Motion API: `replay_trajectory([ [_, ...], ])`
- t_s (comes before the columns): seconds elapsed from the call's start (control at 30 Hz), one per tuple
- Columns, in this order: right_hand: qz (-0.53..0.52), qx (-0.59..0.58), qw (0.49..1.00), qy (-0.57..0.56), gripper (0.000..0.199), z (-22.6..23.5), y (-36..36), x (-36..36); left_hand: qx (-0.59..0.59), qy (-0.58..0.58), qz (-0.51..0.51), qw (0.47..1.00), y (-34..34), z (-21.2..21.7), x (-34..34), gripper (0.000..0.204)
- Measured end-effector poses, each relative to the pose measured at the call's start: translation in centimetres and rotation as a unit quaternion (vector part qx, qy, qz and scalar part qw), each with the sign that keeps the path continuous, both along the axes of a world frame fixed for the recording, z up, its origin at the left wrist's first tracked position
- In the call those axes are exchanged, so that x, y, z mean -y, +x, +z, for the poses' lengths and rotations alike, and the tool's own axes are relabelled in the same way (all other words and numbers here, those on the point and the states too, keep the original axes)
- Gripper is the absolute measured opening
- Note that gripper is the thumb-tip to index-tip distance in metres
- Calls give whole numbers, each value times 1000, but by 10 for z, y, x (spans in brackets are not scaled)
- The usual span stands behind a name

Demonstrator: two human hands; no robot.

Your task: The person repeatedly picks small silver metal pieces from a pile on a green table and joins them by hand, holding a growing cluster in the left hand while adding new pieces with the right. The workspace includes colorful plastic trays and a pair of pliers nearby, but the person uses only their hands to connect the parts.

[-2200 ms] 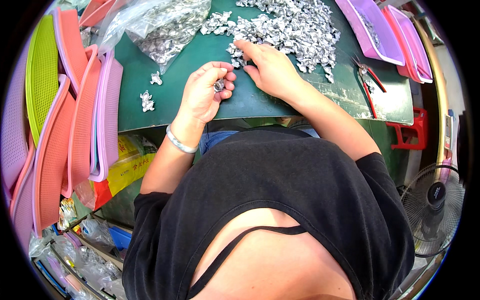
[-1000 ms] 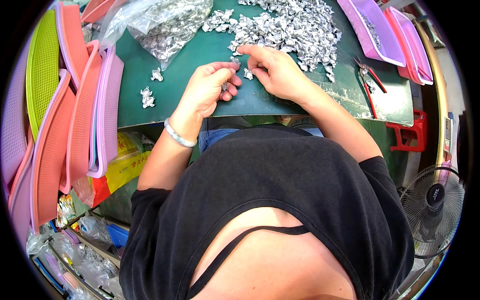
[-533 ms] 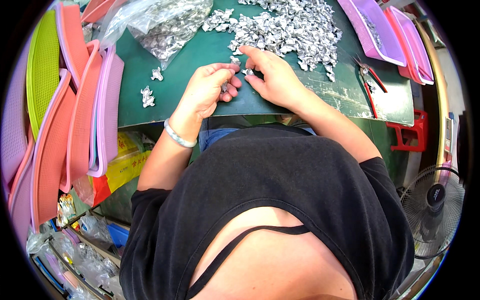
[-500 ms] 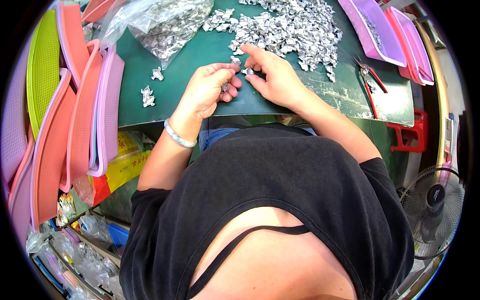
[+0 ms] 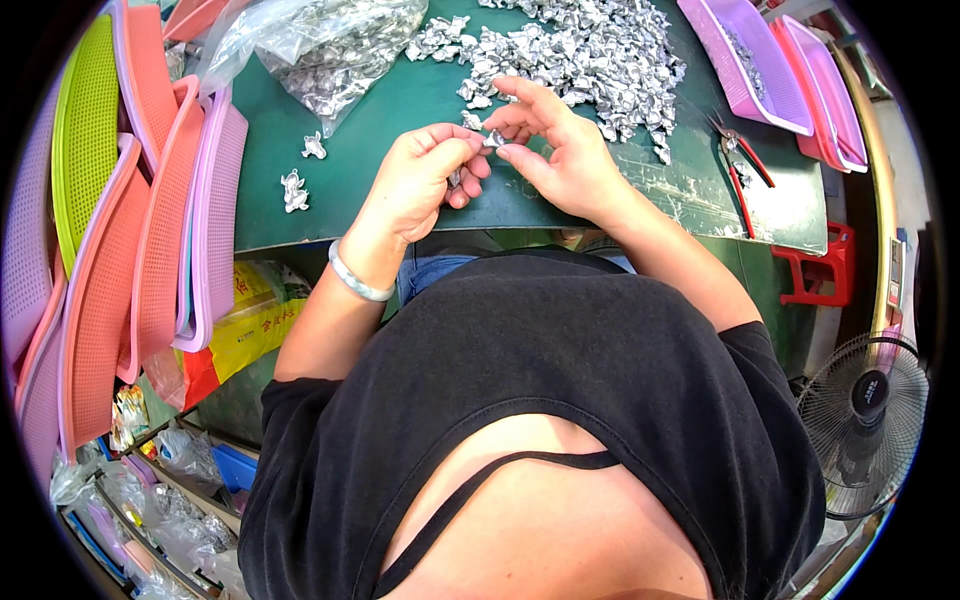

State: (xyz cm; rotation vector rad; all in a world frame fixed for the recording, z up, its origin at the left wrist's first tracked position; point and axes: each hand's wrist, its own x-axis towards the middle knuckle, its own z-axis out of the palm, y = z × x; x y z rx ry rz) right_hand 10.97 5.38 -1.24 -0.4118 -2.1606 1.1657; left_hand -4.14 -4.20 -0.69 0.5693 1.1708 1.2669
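Close to the table's front edge, my left hand point(image 5: 425, 172) is closed, with a small silver metal casting point(image 5: 454, 179) partly hidden inside its curled fingers. My right hand point(image 5: 560, 155) faces it, pinching another little silver casting point(image 5: 495, 140) between thumb and fingers, its index finger raised. The left fingertips come up against that piece too. Just beyond the fingertips a loose casting point(image 5: 471, 120) lies on the green table point(image 5: 400, 215). A large heap of the same castings point(image 5: 575, 60) spreads behind my hands.
Two separate castings point(image 5: 296, 191) lie left of my hands. Behind them rests a clear plastic bag point(image 5: 335, 65) of castings. Red-handled cutters point(image 5: 738, 165) lie at right, near purple and pink baskets point(image 5: 750, 75). Stacked baskets point(image 5: 95, 290) line the left; a fan point(image 5: 868, 410) stands lower right.
My right hand has shifted slightly right, and its fingers now pinch the small casting more clearly. The left hand has barely moved; its fingertips now meet that piece.
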Motion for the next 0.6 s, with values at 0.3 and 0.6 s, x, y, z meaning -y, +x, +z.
replay_trajectory([
  [0.3,6,-4,1000,24,59,5,-2,3,-12,2,13,1000,1,-3,1,13],
  [0.6,-8,90,993,70,52,-1,-10,-4,58,-26,37,997,-4,-3,2,14],
])
